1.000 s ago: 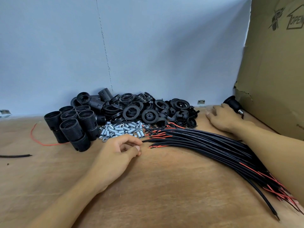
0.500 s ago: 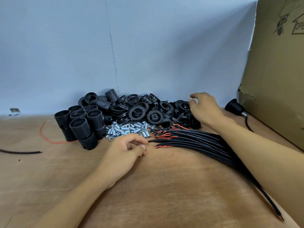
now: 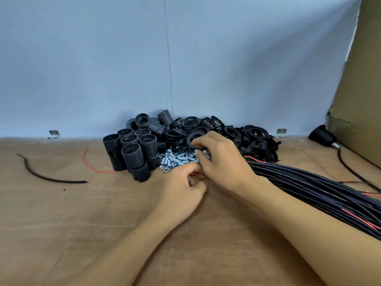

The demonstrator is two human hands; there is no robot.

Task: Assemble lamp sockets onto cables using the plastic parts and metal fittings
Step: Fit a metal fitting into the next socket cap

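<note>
My right hand (image 3: 224,162) reaches over the silver metal fittings (image 3: 177,158) and pinches a black plastic ring (image 3: 191,139) at the front of the ring pile (image 3: 254,133). My left hand (image 3: 182,189) rests on the table just below it, fingers curled in and touching the right hand; whatever they hold is hidden. Black threaded socket bodies (image 3: 132,154) stand upright in a cluster to the left of the fittings. A thick bundle of black cables (image 3: 309,182) with red cores runs from the hands off to the right.
A finished black socket on its cable (image 3: 322,135) lies at the far right beside a cardboard wall (image 3: 362,96). A loose black cable piece (image 3: 45,176) and a red wire (image 3: 97,169) lie on the left of the brown table (image 3: 103,223). A blue wall closes the back.
My right hand moved left from the finished socket, across the ring pile, to the spot above the fittings and took hold of a ring. My left hand has barely shifted.
</note>
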